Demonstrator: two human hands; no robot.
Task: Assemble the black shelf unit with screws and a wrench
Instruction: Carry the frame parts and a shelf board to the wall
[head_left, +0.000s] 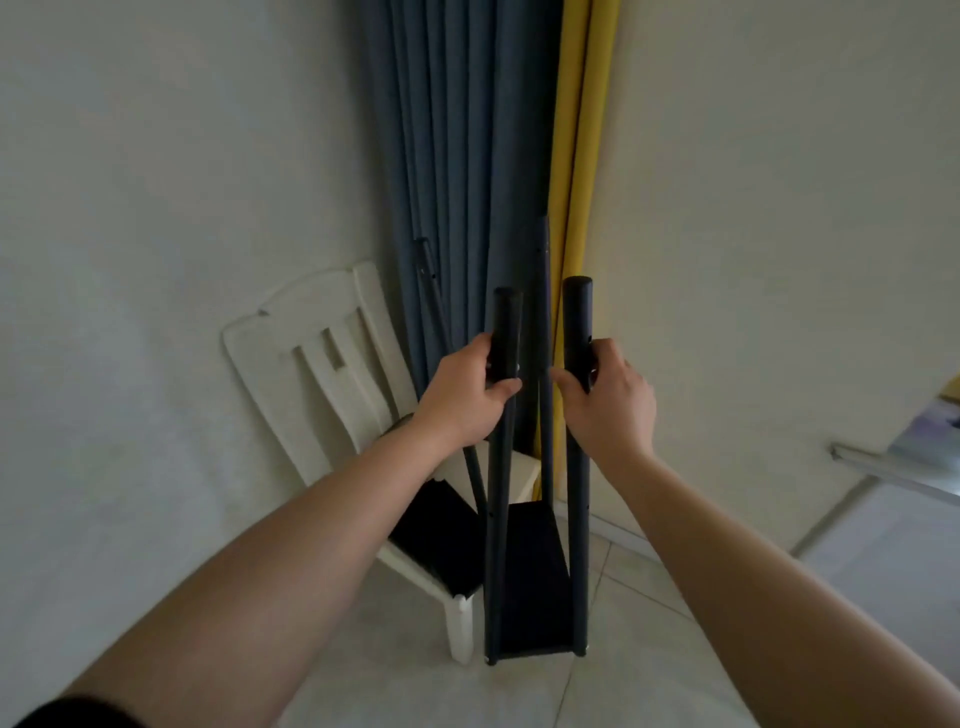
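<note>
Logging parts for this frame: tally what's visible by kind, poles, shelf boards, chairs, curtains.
Black upright poles: 4, near left, near right, far left, far right
Black shelf boards: 1
White chairs: 1
Curtains: 2, blue, yellow
Total: 8
Left hand and right hand each hold a near pole.

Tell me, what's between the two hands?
In the head view, a thin black pole of the shelf stands farther back, seen between the left hand and the right hand. Behind it hang curtains.
</note>
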